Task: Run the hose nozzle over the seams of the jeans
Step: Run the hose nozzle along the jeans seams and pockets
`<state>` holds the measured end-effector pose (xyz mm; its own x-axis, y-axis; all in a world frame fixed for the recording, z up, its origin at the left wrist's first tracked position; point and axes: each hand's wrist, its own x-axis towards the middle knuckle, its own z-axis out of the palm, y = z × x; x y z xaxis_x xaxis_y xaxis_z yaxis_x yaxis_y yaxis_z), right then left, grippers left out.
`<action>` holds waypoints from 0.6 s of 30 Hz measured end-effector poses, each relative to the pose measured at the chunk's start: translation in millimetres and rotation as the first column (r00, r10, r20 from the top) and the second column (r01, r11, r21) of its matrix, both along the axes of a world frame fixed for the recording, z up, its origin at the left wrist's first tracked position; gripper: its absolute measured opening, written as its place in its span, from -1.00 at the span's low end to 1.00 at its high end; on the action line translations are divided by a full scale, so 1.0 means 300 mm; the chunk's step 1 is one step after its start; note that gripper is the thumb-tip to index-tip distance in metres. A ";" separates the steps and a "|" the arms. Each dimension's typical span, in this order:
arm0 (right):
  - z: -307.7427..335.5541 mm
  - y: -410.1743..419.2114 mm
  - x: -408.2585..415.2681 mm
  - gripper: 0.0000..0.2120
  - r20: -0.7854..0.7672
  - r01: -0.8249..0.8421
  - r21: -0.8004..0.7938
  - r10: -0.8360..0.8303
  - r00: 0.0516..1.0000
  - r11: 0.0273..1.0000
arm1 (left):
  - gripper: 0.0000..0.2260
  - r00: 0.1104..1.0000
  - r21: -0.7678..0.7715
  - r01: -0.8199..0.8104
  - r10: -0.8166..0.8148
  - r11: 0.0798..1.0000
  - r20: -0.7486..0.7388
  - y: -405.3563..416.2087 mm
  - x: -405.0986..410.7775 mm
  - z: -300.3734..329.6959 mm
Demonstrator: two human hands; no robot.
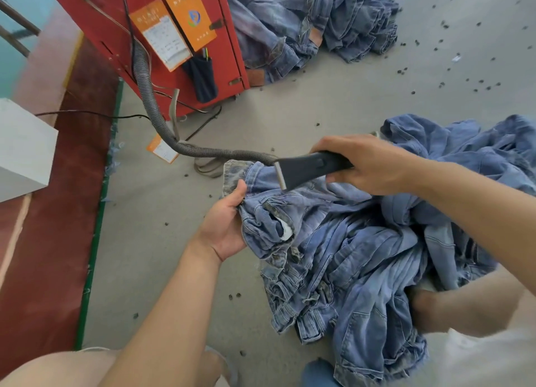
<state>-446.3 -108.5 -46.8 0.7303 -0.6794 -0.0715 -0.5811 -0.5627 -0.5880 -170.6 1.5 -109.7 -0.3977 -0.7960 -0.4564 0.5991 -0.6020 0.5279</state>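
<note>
A pair of faded blue jeans point(293, 212) lies bunched on top of a heap in front of me. My left hand point(224, 221) grips its gathered waistband end and lifts it off the floor. My right hand point(362, 163) holds a dark grey flat nozzle point(307, 170). The nozzle's wide mouth touches the denim just right of my left hand. A grey ribbed hose point(150, 105) runs from the nozzle up to a red machine point(162, 38).
More blue jeans point(377, 285) are heaped on the grey floor beside my knees, and another pile point(307, 24) lies behind the red machine. A white box point(23, 148) stands at the left by a red strip. Small dark scraps dot the floor.
</note>
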 end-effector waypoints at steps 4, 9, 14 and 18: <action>-0.012 0.016 -0.005 -0.67 -0.194 -0.036 -0.009 0.033 0.981 0.999 | -0.45 0.999 0.013 0.022 -0.021 1.000 -0.024 0.004 -0.005 -0.008; -0.001 0.078 0.093 -0.63 0.044 -0.133 -0.046 0.135 0.990 0.990 | -0.48 1.000 0.007 0.006 -0.005 1.000 -0.009 0.003 0.000 -0.018; 0.029 -0.014 0.014 -0.63 0.031 0.046 -0.037 -0.044 0.999 0.998 | -0.45 1.000 0.017 -0.008 0.008 1.000 -0.005 0.009 0.001 -0.020; 0.001 0.014 0.002 -0.67 -0.204 -0.062 -0.072 0.046 0.978 0.995 | -0.44 1.000 0.024 -0.012 0.012 1.000 -0.006 0.004 -0.003 -0.022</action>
<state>-445.6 -104.2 -46.4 0.7421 -0.6484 -0.1696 -0.6505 -0.6358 -0.4154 -171.6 2.7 -116.2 -0.3913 -0.7894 -0.4730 0.6092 -0.6075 0.5097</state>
